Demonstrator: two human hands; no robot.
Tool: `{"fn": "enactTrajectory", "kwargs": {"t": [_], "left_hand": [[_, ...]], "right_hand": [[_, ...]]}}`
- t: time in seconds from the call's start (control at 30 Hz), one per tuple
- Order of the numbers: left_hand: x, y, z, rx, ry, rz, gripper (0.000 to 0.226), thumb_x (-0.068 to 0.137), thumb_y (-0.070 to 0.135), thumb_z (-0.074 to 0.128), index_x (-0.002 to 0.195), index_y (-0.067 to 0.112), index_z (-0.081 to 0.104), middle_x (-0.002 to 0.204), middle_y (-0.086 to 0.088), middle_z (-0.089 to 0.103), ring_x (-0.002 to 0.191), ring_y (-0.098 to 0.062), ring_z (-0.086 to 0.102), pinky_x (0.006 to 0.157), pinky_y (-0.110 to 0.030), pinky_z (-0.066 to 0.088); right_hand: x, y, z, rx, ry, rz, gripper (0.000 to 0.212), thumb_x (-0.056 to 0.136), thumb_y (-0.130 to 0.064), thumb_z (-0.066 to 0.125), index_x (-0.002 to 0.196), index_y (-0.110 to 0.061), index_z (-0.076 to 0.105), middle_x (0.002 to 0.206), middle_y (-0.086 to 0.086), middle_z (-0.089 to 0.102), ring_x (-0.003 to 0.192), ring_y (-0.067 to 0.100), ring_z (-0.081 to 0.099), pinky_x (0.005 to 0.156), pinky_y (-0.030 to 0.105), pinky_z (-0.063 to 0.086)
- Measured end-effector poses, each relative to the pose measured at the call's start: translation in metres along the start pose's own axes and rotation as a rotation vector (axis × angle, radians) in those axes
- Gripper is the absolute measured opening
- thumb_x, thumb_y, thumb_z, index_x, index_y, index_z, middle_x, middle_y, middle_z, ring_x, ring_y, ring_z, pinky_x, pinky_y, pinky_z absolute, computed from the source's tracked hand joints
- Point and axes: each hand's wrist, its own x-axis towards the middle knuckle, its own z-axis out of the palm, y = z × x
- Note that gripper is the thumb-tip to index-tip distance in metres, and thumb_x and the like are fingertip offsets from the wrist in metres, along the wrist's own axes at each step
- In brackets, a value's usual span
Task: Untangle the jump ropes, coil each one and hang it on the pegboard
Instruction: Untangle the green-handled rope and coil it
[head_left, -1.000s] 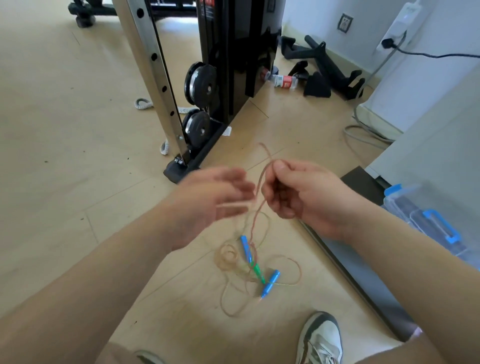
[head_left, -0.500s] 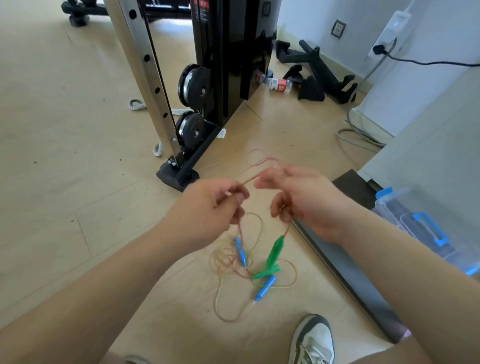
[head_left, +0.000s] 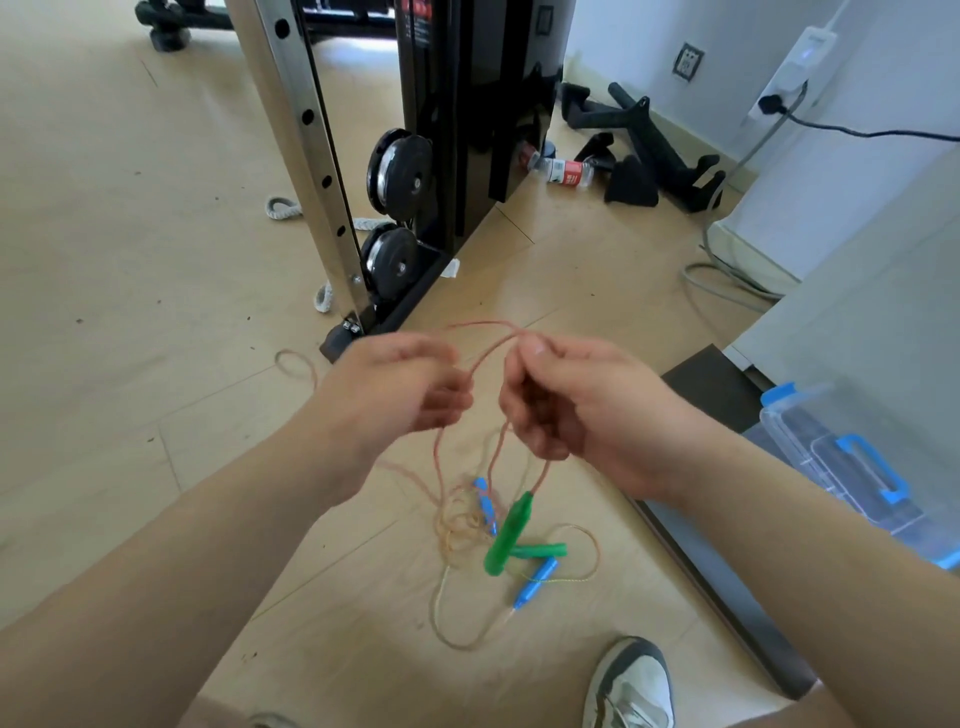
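Both grips, left hand (head_left: 395, 395) and right hand (head_left: 576, 410), are pinching the pink rope (head_left: 483, 353) above the tangle (head_left: 462, 525) on the floor (head_left: 130, 260). Light and limp, it is likely handling best near the green handle (head_left: 506, 535).

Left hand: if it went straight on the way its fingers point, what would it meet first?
Probably the right hand, facing it close by; only the pink rope that both hold runs between them. Depth is unclear.

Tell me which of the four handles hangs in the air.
The green handle dangling from the rope under the right hand; the other green handle and the two blue handles lie flat on the floor.
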Motion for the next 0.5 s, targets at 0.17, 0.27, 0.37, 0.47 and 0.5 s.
{"fn": "enactTrajectory", "kwargs": {"t": [0.17, 0.27, 0.37, 0.47, 0.5], "left_hand": [[-0.015, -0.015, 0.010, 0.373, -0.370, 0.074, 0.048, 0.088, -0.010, 0.060, 0.121, 0.024, 0.070, 0.116, 0.006, 0.075, 0.113, -0.009, 0.069, 0.096, -0.029, 0.055], [-0.014, -0.018, 0.011, 0.491, -0.379, 0.126, 0.028, 0.093, 0.006, 0.068, 0.112, 0.027, 0.071, 0.106, 0.009, 0.077, 0.105, -0.006, 0.070, 0.093, -0.024, 0.056], [-0.009, -0.020, 0.010, 0.638, -0.271, 0.196, 0.017, 0.097, 0.014, 0.064, 0.099, 0.028, 0.075, 0.090, 0.008, 0.078, 0.090, -0.007, 0.073, 0.091, -0.029, 0.058], [-0.005, -0.017, 0.011, 0.560, -0.131, 0.200, 0.021, 0.100, 0.008, 0.058, 0.101, 0.020, 0.074, 0.091, -0.003, 0.078, 0.082, -0.018, 0.077, 0.083, -0.037, 0.063], [-0.005, -0.014, 0.011, 0.463, -0.107, 0.174, 0.022, 0.102, 0.005, 0.054, 0.103, 0.015, 0.073, 0.093, -0.009, 0.078, 0.082, -0.024, 0.077, 0.080, -0.037, 0.064]], "right_hand": [[0.004, -0.012, -0.007, 0.336, 0.036, -0.047, 0.028, 0.111, -0.027, 0.037, 0.090, -0.012, 0.050, 0.072, 0.007, 0.051, 0.055, 0.018, 0.042, 0.051, 0.029, 0.029], [0.004, -0.016, -0.012, 0.482, 0.022, -0.051, 0.029, 0.111, -0.028, 0.037, 0.089, -0.016, 0.051, 0.072, 0.004, 0.048, 0.054, 0.016, 0.040, 0.052, 0.028, 0.027], [0.004, -0.019, -0.020, 0.411, 0.077, -0.071, 0.030, 0.111, -0.029, 0.036, 0.095, -0.015, 0.057, 0.076, 0.006, 0.055, 0.053, 0.015, 0.041, 0.050, 0.028, 0.027], [0.004, -0.012, -0.025, 0.139, 0.287, -0.010, 0.037, 0.112, -0.030, 0.038, 0.109, -0.005, 0.066, 0.097, 0.012, 0.073, 0.054, 0.015, 0.046, 0.049, 0.028, 0.030], [0.004, -0.008, -0.026, 0.039, 0.356, 0.029, 0.039, 0.111, -0.030, 0.039, 0.110, -0.004, 0.068, 0.102, 0.013, 0.074, 0.055, 0.015, 0.047, 0.048, 0.028, 0.030]]}}
